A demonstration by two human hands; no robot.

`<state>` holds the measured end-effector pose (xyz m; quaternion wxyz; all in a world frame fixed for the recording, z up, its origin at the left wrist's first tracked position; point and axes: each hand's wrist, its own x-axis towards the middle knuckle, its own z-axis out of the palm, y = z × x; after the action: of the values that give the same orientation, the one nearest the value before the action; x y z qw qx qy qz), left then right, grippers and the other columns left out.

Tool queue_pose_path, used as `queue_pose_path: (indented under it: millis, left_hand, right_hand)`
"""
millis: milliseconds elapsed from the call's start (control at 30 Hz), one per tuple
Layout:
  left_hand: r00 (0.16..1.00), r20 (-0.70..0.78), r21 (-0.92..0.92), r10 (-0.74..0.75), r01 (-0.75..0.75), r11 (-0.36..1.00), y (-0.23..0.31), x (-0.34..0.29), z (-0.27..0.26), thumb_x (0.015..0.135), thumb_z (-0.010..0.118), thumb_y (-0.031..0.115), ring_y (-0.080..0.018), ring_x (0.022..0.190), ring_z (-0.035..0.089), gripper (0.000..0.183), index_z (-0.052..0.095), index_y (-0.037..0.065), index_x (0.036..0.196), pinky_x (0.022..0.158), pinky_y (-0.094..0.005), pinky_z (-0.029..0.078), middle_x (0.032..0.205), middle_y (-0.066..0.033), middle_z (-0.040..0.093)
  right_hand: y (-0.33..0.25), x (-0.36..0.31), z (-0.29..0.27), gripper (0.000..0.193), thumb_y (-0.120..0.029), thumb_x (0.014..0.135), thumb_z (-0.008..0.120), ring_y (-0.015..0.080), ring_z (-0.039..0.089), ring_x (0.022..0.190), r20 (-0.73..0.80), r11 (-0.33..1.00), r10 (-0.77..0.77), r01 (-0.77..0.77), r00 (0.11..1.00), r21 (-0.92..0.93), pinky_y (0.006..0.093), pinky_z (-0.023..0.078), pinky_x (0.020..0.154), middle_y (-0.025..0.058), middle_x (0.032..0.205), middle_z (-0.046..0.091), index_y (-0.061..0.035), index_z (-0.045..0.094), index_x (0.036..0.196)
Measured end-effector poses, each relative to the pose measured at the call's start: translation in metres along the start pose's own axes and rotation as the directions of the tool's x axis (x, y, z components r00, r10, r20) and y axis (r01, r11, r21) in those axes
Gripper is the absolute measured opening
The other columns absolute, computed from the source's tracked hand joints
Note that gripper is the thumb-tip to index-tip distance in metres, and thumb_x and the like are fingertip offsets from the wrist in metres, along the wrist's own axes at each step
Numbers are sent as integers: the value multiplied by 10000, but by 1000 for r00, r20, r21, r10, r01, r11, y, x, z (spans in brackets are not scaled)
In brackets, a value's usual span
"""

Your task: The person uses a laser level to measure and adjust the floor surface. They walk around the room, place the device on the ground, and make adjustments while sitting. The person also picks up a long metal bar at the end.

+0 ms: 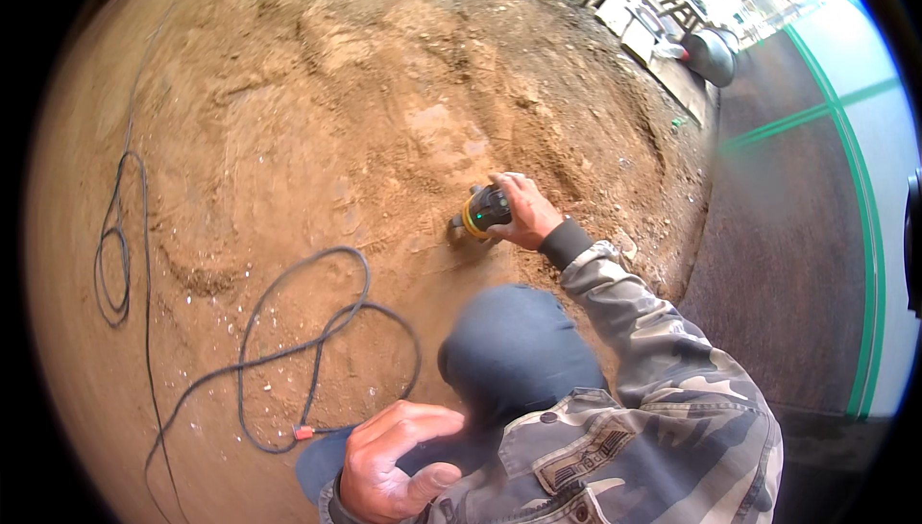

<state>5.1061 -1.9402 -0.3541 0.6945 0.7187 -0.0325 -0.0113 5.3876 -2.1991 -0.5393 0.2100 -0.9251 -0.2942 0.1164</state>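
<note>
My right hand (526, 212) reaches forward, its fingers wrapped round the top of a small black-and-yellow device (487, 209) with a green light on it. The device is at or just above the brown dirt ground (317, 149); I cannot make out its exact kind, and its lower part is partly hidden. My left hand (392, 462) is held near the lower edge with thumb and fingers apart and nothing in it. Between the hands, my bent knee (519, 351) in dark cloth hides some of the ground.
Black cable (322, 341) lies in loops on the left, with a red connector (303, 432). Another thin cable (125, 236) runs further left. On the right stands a dark brown surface (778, 255) edged by green strips (850, 169). A dark round pot (709, 57) sits at the far right.
</note>
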Motion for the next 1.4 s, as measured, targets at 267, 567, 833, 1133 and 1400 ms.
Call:
queue_pose_path:
  millis: [267,567,833,1133,1400]
  left_hand:
    - [989,-85,-69,-124,118,991,2,-4,9,930,642,551,-250,848,674,641,656,-87,996,772,-350,544,964,-217,682]
    - [979,-96,-68,-181,175,982,-39,-7,-9,994,586,398,-220,855,664,490,649,-87,1033,777,-337,528,955,-181,688]
    - [905,-166,-72,-392,385,920,-85,19,-44,1012,579,208,-157,819,648,292,673,-69,1023,791,-300,524,912,-101,701]
    - [959,-120,275,-258,282,919,-112,24,-56,930,665,383,-256,711,668,357,712,30,910,663,-370,511,788,-153,687]
    - [931,-325,307,-168,272,912,-98,-10,-61,917,666,360,-312,668,648,316,699,50,865,607,-405,489,727,-150,658]
  right_hand:
    - [-30,-32,8,800,-184,657,871,399,479,1240,-351,976,-204,218,914,1,477,423,1055,210,1328,500,-42,492,1347]
    - [16,-177,59,338,-120,811,767,296,663,1005,62,876,117,-133,991,464,349,536,851,125,1028,675,-80,668,1132]
    - [14,-276,67,332,-163,865,747,285,689,944,280,651,534,-599,798,465,367,561,805,171,1016,696,-51,649,1162]
    - [-8,-209,24,441,-201,857,783,249,691,892,108,681,600,-577,793,451,377,576,764,200,1013,700,-1,610,1210]
    - [-33,-33,-69,689,-237,741,850,326,606,1073,-28,996,82,-82,996,-22,415,504,910,199,1219,597,-10,537,1310]
